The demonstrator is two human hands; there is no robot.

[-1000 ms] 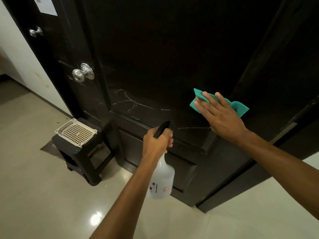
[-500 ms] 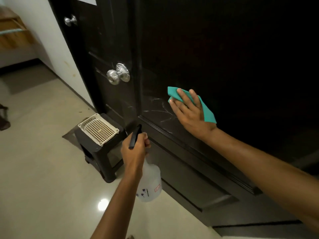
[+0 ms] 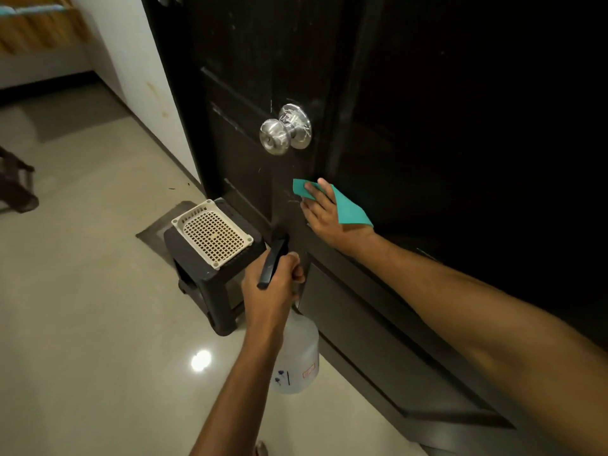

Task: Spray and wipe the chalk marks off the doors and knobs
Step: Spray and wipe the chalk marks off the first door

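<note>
A dark brown door [image 3: 427, 126] fills the right of the view. Its silver knob [image 3: 285, 130] carries white chalk scribbles. Faint chalk lines [image 3: 292, 201] show on the wood just left of my right hand [image 3: 324, 215], which presses a teal cloth [image 3: 348, 209] flat against the door below the knob. My left hand [image 3: 274, 284] grips the black trigger head of a clear spray bottle [image 3: 297, 353] hanging low in front of the door's lower panel.
A black plastic stool [image 3: 210, 278] with a cream perforated tray [image 3: 212, 232] on top stands on the tiled floor [image 3: 82, 307] against the door's left part. A white wall [image 3: 138, 60] lies farther left, and a dark piece of furniture [image 3: 14, 189] at the left edge.
My right hand slid the teal cloth leftward across the door panel, over the chalk scribbles, to a spot below the knob. The view turned left with it. My left hand kept the bottle.
</note>
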